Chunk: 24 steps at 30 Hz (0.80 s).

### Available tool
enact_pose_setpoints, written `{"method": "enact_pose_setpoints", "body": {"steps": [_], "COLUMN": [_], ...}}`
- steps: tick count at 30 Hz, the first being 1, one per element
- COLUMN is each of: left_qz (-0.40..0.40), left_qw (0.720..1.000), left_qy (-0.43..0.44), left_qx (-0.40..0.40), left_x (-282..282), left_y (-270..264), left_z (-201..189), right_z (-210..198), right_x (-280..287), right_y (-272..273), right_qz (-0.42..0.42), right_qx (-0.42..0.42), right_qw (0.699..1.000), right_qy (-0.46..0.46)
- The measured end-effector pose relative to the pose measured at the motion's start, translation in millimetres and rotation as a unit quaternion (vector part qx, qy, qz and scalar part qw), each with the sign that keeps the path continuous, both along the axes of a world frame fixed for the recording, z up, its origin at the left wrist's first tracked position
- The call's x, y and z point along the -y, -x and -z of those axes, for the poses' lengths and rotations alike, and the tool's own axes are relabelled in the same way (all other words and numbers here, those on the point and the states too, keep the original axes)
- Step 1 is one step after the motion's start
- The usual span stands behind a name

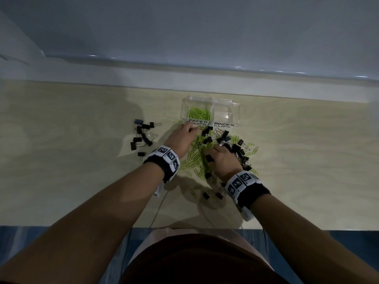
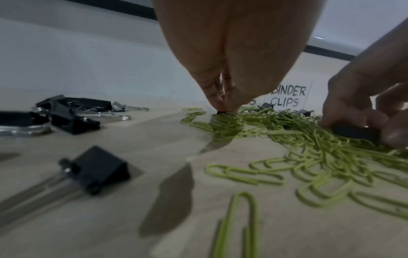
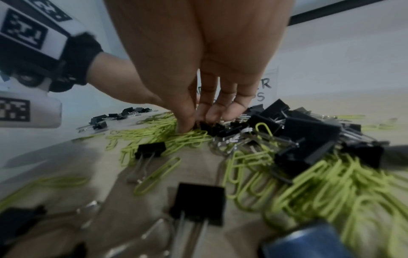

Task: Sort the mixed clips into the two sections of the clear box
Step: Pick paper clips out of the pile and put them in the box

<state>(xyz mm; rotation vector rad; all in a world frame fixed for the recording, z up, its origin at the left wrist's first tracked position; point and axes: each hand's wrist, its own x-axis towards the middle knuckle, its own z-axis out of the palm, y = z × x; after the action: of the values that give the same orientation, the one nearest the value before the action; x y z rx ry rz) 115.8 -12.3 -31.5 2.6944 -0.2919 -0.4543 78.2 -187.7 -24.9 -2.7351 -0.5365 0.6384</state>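
While seemingly pinched, binder clip [image 2: 221,112] under left grip [image 2: 223,103].

Head camera looks steeply down on the tabletop [image 1: 82,181]; both wrist cameras sit low, close, sharing the mixed clips [image 2: 309,139] mid-frame.

Clear box [image 1: 226,105] is sitting behind mixed clip pile [image 1: 221,152]; separated binder clips [image 1: 143,136] are lying to its left.
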Motion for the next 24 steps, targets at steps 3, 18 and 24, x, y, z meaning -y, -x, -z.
{"method": "enact_pose_setpoints", "body": {"steps": [3, 18, 24], "left_qz": [-0.010, -0.082, -0.247], "left_qw": [1.000, 0.989, 0.949], "left_qy": [-0.008, 0.119, 0.153], "left_qx": [0.002, 0.025, 0.124], "left_x": [-5, -26, -73], "left_y": [1, 5, 24], "left_z": [2, 7, 6], "right_z": [-3, -8, -20], "right_x": [4, 8, -42], "right_y": [-3, -18, -34], "right_qz": [0.003, 0.114, 0.179], "right_qx": [-0.012, 0.004, -0.060], "right_qw": [1.000, 0.979, 0.946], "right_qy": [0.003, -0.167, -0.265]}}
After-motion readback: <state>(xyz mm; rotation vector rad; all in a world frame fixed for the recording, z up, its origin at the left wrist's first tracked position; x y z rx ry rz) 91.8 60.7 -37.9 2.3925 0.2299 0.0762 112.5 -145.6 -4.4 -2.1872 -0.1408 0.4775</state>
